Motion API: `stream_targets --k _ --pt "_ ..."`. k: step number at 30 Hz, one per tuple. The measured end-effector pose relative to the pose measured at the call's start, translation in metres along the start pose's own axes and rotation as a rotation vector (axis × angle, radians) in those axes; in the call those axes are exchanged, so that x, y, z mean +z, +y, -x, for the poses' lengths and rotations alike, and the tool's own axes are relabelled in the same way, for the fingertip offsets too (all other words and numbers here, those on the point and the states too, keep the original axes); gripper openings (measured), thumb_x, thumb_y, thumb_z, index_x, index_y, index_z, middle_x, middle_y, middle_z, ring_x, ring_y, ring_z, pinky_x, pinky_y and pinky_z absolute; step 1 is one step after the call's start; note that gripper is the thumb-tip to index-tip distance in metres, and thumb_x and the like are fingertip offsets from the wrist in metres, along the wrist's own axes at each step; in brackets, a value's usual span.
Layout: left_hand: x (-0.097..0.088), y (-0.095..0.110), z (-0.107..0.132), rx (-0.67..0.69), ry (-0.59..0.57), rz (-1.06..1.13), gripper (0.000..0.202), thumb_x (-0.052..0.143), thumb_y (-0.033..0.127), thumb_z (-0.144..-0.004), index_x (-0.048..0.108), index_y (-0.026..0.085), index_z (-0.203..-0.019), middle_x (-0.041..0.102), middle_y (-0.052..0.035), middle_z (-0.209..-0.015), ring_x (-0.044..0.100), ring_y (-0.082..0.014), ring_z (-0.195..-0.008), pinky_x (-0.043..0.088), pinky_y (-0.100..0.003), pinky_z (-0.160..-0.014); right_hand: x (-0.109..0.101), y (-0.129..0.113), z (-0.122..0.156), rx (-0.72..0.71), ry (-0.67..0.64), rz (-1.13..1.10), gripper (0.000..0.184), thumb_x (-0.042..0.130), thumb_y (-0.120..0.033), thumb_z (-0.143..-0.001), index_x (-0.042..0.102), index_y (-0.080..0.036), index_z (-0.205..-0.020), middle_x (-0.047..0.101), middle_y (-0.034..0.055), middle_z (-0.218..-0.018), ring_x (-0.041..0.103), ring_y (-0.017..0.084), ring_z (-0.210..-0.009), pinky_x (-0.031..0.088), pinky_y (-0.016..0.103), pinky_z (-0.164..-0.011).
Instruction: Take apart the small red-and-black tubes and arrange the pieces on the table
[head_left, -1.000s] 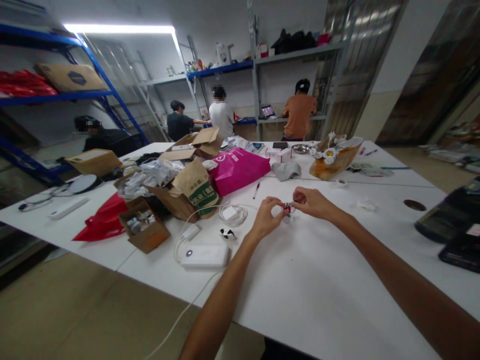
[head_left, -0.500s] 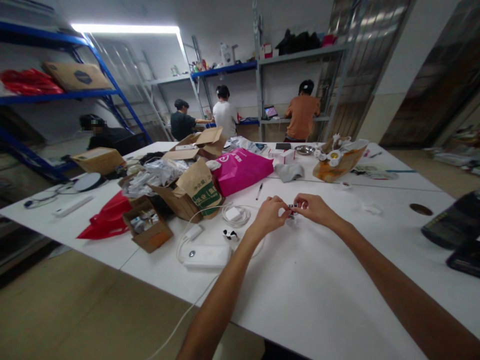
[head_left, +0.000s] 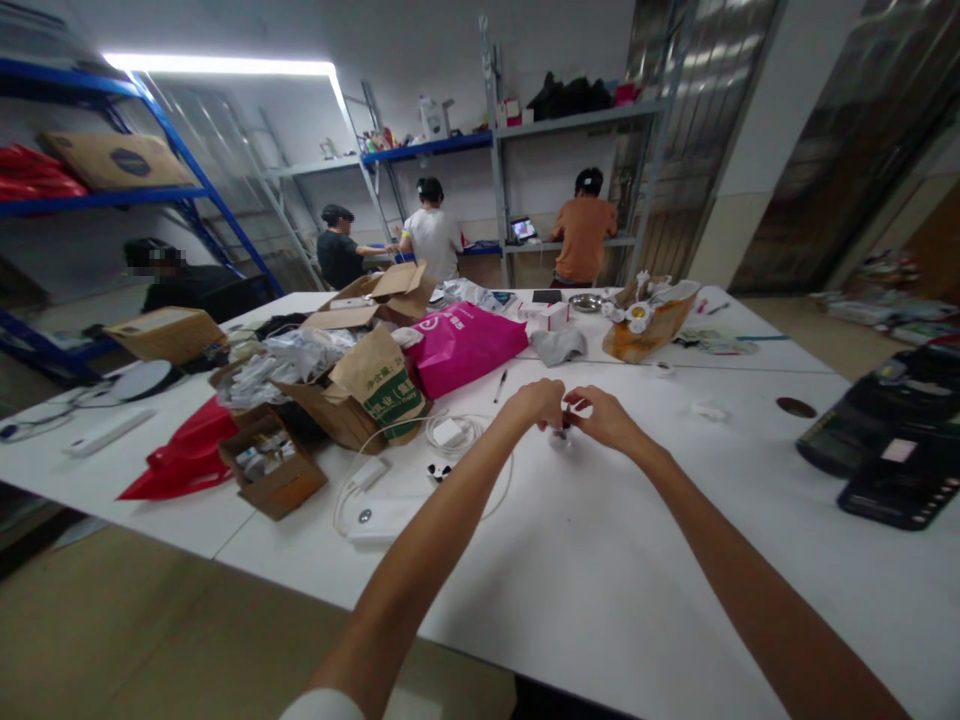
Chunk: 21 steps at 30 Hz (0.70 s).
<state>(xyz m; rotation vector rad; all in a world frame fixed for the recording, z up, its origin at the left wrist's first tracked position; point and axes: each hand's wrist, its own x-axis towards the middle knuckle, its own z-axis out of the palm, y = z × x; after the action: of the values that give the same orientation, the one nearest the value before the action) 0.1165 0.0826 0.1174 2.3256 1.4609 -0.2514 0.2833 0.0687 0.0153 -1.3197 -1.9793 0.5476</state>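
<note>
Over the white table (head_left: 637, 540), my two hands meet at a small dark reddish object (head_left: 567, 414), too small and blurred to name. My right hand (head_left: 604, 418) pinches it between thumb and fingertips from the right. On the other side my left hand (head_left: 538, 404) is closed with fingers bent down, its back hiding most of what it grips. Just under the fingers shows a small clear, shiny piece (head_left: 559, 438). A black pen (head_left: 500, 386) lies beyond my left hand. Left of my forearm are a coiled white cable with a charger (head_left: 448, 432) and a small black-and-white item (head_left: 438, 472).
A white power bank-like box (head_left: 386, 522) lies near my left forearm. Farther left are an open carton (head_left: 276, 470), a paper bag (head_left: 382, 385) and a magenta bag (head_left: 469, 345). A grey cloth (head_left: 559, 346) lies behind; a black bag (head_left: 892, 430) stands right. Several people sit beyond.
The view has swung slightly right, so things sit farther left. My left hand has turned, its fingers now more downward and hidden. Both hands stay close together at the small object.
</note>
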Motion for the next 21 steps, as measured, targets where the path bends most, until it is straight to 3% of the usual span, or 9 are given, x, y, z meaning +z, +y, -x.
stream_targets --k 3,6,13,21 --pt "-0.003 0.003 -0.005 0.021 -0.04 -0.013 0.028 0.09 0.01 -0.071 0.079 0.007 -0.096 0.078 -0.0123 -0.069 0.078 -0.0256 -0.066 0.067 -0.032 -0.071 0.005 0.002 0.003 -0.005 -0.045 -0.09 0.021 0.074 -0.017 -0.089 0.077 -0.019 -0.11 0.079 0.0075 -0.111 0.077 0.017 -0.092 0.061 0.028 -0.083" --pt "0.001 0.003 -0.006 0.043 0.018 -0.05 0.027 0.088 0.007 -0.073 0.078 0.008 -0.098 0.08 -0.0158 -0.082 0.08 -0.0275 -0.069 0.068 -0.036 -0.075 0.007 0.003 0.004 -0.018 -0.085 -0.145 0.016 0.072 -0.014 -0.088 0.078 -0.019 -0.102 0.081 0.0055 -0.101 0.078 0.017 -0.087 0.062 0.027 -0.082" --pt "0.012 0.005 -0.001 0.091 0.252 -0.152 0.03 0.083 0.007 -0.08 0.076 0.011 -0.109 0.075 -0.0266 -0.117 0.074 -0.0459 -0.117 0.06 -0.056 -0.1 0.006 0.005 0.004 -0.027 -0.092 -0.174 0.017 0.068 -0.011 -0.087 0.078 -0.019 -0.098 0.082 0.0046 -0.1 0.078 0.017 -0.087 0.06 0.026 -0.082" --pt "0.024 -0.01 0.006 0.154 0.327 -0.107 0.029 0.086 0.016 -0.079 0.075 0.016 -0.106 0.076 -0.0181 -0.108 0.077 -0.0354 -0.106 0.061 -0.043 -0.095 0.004 0.002 0.014 0.003 -0.049 -0.174 0.009 0.072 -0.019 -0.089 0.075 -0.019 -0.097 0.081 0.0061 -0.101 0.077 0.017 -0.085 0.059 0.025 -0.077"
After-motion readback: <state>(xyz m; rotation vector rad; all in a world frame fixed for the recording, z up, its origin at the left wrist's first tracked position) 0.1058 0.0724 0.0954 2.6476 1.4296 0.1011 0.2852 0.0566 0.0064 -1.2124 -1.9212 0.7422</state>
